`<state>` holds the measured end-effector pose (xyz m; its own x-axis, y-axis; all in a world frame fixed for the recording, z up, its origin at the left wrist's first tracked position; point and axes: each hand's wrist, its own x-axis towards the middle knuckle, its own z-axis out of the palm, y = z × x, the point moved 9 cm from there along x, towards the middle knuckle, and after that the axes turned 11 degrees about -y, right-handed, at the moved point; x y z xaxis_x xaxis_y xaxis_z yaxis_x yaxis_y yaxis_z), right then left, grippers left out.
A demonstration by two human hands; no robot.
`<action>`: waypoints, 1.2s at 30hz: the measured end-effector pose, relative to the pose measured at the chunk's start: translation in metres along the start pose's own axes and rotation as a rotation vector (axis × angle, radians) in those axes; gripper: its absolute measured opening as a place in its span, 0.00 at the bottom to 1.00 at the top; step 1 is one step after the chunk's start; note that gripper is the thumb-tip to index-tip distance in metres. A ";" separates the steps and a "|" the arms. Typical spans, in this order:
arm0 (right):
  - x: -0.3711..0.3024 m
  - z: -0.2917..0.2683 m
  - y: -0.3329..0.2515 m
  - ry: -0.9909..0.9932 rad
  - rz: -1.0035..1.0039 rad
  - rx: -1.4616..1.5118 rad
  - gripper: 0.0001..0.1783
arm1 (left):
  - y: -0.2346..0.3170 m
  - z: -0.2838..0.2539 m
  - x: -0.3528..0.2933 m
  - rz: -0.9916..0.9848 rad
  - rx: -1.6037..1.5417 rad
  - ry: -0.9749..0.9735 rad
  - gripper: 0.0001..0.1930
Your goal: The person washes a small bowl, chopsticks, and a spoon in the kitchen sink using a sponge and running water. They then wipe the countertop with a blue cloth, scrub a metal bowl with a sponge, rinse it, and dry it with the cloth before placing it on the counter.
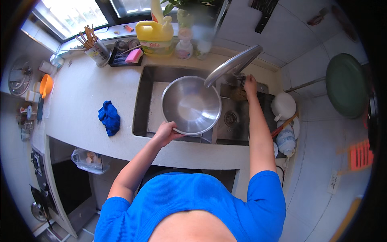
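Note:
A shiny stainless steel bowl (175, 101) is held over the left basin of the metal sink (142, 105). My left hand (164, 134) grips its near rim, fingers closed round the edge. The bowl's inside shows only bare metal and reflections. The faucet (234, 64) arches over, with its spout end at the bowl's upper right rim. At the base of the faucet, my right hand (250, 85) is closed on the handle, most of which the fingers hide. Whether water runs cannot be made out.
Left on the counter lies a crumpled blue cloth (109, 118). Along the back stand a chopstick holder (98, 53), a black tray with a pink sponge (134, 55), and a yellow jug (155, 38). A white pot (283, 106) and a bottle (286, 141) crowd the sink's right side.

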<state>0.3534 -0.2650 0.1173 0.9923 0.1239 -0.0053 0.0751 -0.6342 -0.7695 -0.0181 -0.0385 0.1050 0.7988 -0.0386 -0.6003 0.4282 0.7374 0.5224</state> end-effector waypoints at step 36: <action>0.027 0.005 0.049 -0.076 0.080 0.257 0.16 | -0.001 -0.043 0.050 -0.187 0.072 0.002 0.09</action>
<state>0.3835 -0.2892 0.0760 0.9831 0.1440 -0.1131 -0.0404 -0.4316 -0.9012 0.0034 -0.0124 0.0482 0.7018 -0.1693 -0.6920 0.5984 0.6671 0.4437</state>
